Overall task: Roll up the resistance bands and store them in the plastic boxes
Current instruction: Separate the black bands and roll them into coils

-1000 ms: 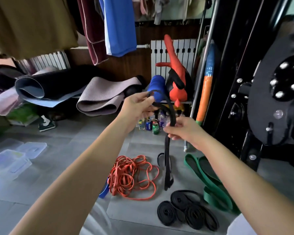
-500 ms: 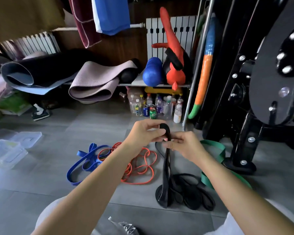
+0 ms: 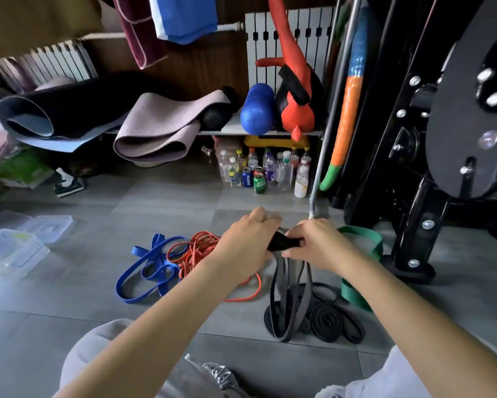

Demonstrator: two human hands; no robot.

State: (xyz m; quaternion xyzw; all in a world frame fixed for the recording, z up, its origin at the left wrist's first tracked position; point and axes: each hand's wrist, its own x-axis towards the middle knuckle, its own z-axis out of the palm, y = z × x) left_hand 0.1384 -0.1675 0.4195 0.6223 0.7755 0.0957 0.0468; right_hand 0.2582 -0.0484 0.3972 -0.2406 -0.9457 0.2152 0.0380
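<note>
Both hands, left hand [image 3: 248, 242] and right hand [image 3: 317, 244], pinch the black band [image 3: 283, 242] at its started roll; soft, floppy rubber, likely springs loose, so grip the coil itself.

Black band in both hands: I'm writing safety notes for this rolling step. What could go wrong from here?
1. The started roll of the black band is small and pinched between the left hand and right hand; a slip could let it spring open.
2. Its hanging loops reach down into the coiled black bands below and might snag or drag them.
3. The plastic boxes sit off to the left, so the roll may loosen on the way.
</note>
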